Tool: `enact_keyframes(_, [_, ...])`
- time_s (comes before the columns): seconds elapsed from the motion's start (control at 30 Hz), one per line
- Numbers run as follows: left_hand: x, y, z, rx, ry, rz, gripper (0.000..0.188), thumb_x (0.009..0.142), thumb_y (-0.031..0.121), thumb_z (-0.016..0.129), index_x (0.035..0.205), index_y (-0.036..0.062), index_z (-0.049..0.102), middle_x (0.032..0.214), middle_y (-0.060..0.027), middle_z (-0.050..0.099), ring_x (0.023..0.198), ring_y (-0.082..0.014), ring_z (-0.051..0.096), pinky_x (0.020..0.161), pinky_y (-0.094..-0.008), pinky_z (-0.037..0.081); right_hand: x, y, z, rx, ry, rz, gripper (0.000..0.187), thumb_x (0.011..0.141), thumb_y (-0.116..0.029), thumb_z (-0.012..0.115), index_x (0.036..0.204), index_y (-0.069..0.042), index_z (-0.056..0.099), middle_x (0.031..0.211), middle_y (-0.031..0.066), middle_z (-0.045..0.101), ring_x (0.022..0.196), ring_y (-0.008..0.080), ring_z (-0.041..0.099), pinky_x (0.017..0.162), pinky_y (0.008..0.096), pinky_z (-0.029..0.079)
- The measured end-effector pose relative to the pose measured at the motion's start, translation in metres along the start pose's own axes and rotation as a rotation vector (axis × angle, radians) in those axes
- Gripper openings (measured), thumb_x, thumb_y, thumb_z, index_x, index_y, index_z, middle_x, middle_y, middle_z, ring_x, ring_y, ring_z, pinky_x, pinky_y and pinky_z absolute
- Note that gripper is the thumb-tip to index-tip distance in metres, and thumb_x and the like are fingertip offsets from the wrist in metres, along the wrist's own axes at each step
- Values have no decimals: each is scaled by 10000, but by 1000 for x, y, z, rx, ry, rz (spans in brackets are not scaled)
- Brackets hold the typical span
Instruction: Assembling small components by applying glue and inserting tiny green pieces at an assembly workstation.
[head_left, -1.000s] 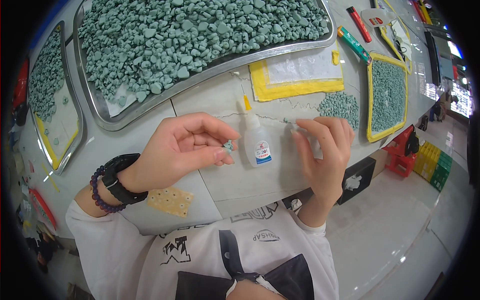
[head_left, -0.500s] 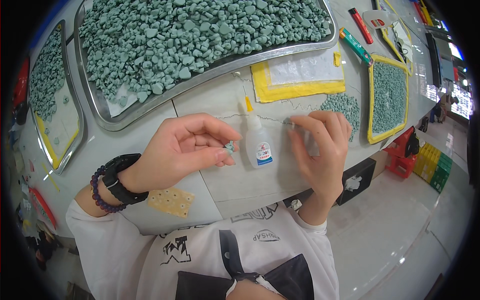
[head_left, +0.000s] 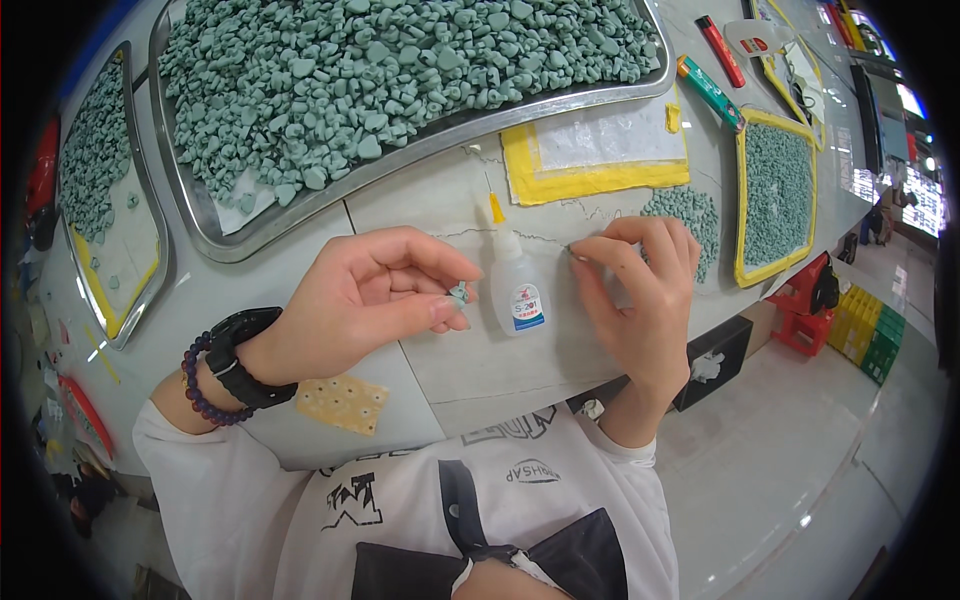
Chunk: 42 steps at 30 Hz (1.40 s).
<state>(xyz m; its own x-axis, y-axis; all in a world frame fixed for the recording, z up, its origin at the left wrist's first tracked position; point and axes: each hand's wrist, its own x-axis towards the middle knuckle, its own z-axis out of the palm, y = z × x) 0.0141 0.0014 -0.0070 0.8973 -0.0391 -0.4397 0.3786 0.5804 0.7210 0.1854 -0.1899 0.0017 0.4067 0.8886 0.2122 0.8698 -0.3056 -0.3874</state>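
My left hand [head_left: 375, 285] pinches a small green stone-like piece [head_left: 458, 292] between thumb and fingers, its other fingers curled. My right hand [head_left: 645, 290] is at the right, thumb and forefinger tips pressed together on a tiny green piece [head_left: 571, 248] that barely shows. Between the hands is a clear plastic glue bottle [head_left: 517, 285] with a yellow nozzle base and a thin needle tip pointing away from me. Neither hand touches the bottle.
A large metal tray [head_left: 330, 185] heaped with green pieces fills the far side; a smaller tray [head_left: 163, 270] stands left. At right are loose tiny pieces [head_left: 685, 215], a yellow-edged tray [head_left: 777, 270], a yellow-edged sheet [head_left: 600, 175], a green tube [head_left: 712, 93]. A patterned yellow cloth [head_left: 343, 402] lies near me.
My right thumb and forefinger have closed together at the spot where a tiny green piece lay on the table. My left hand and the glue bottle stay put.
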Motion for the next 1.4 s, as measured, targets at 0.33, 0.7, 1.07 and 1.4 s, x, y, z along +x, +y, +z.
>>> enact_keyframes(0.33, [0, 0, 0, 3, -3, 8, 272, 846, -30, 539, 1116, -63, 526, 1037, -91, 585, 921, -133, 606, 813, -253, 493, -1, 1, 0, 24, 14, 17, 245, 585, 11, 705, 788, -100, 627, 795, 20, 553, 768, 204, 512, 748, 332, 345])
enact_keyframes(0.7, [0, 0, 1, -4, 0, 14, 268, 846, -27, 544, 1112, -64, 532, 1023, -90, 593, 907, -135, 611, 809, -251, 492, 0, -1, 1, 3, 27, -17, 239, 575, 19, 702, 773, -92, 630, 783, 18, 554, 767, 203, 515, 749, 334, 348])
enact_keyframes(1.07, [1, 1, 0, 16, 15, 7, 265, 851, -14, 549, 1114, -47, 540, 1003, -121, 605, 875, -158, 621, 770, -277, 506, -4, -23, 0, 110, 149, -32, 241, 560, -5, 705, 766, -98, 623, 802, 2, 552, 742, 201, 508, 788, 370, 355])
enact_keyframes(1.4, [0, 0, 0, -22, -16, 46, 276, 829, -76, 548, 1104, -60, 560, 1069, -112, 572, 950, -152, 592, 797, -269, 503, 15, -60, 9, 348, 56, -67, 268, 504, 7, 721, 738, -95, 641, 769, 1, 566, 734, 201, 522, 792, 398, 380])
